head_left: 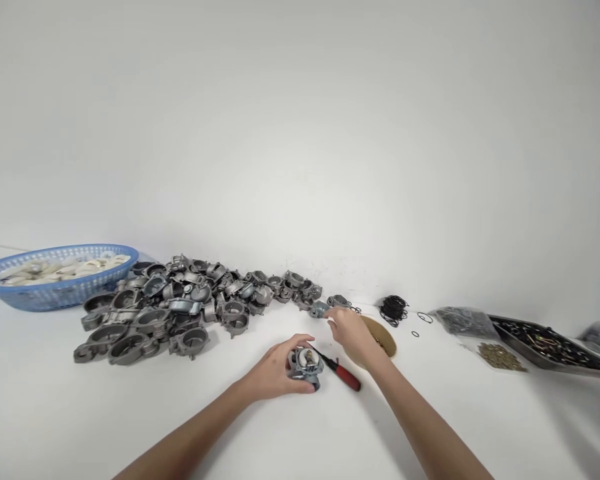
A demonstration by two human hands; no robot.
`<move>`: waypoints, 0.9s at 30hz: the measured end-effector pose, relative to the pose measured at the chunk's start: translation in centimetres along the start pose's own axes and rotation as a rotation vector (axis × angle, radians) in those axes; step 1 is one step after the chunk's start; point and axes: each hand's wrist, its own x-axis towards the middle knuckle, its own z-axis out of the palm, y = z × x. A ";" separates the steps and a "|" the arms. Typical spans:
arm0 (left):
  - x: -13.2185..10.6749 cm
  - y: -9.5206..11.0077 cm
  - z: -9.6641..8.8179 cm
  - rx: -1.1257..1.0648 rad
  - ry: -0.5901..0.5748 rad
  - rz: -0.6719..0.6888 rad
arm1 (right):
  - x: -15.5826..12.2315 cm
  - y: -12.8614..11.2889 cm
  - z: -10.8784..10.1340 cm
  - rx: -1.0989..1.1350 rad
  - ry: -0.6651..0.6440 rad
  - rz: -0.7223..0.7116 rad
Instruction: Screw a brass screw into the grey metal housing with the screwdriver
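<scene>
While left hand (275,370) grips one carburetor (306,365), right hand (351,333) hovers.

Both bare forearms come in from the bottom edge and angle toward each other over the table. The left hand (275,370) lies low, palm down, its fingers and thumb curled closed around a small metal part (305,365). The right hand (353,333) reaches farther forward, just beyond the left. Its wrist is straight, its back faces up, and its fingers stretch out loosely, holding nothing.
</scene>
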 end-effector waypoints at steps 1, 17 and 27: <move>-0.1 0.0 0.0 -0.012 -0.001 0.001 | 1.2 0.1 -0.3 -0.016 -0.008 0.008; -0.9 0.6 -1.8 -0.080 -0.078 0.061 | 6.5 2.4 1.4 0.071 -0.117 0.085; -0.4 -0.2 -1.8 -0.089 -0.076 0.091 | 4.2 1.4 -1.1 0.423 -0.121 0.167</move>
